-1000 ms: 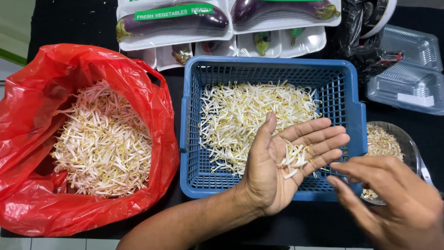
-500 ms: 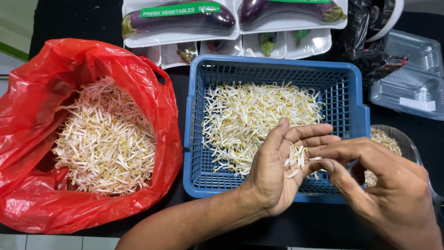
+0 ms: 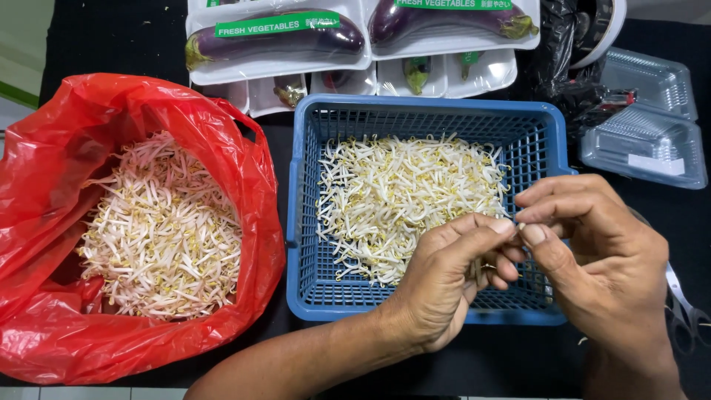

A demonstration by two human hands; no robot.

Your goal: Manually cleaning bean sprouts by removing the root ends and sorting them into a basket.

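A blue plastic basket (image 3: 304,215) holds a loose pile of white bean sprouts (image 3: 404,196). Over its near right corner my left hand (image 3: 444,285) is cupped around a few bean sprouts, fingers curled in. My right hand (image 3: 592,255) meets it from the right, thumb and forefinger pinching one sprout (image 3: 520,225) at the left hand's fingertips. A red plastic bag (image 3: 52,185) on the left lies open with a large heap of bean sprouts (image 3: 163,230) inside.
Wrapped trays of purple aubergines (image 3: 278,41) lie behind the basket. Clear plastic boxes (image 3: 644,141) and a black bag (image 3: 563,59) sit at the back right. Scissors (image 3: 685,304) lie partly hidden behind my right hand. The table top is black.
My left hand has closed from a flat open palm into a cup around the sprouts. My right hand has moved up and left to pinch at its fingertips.
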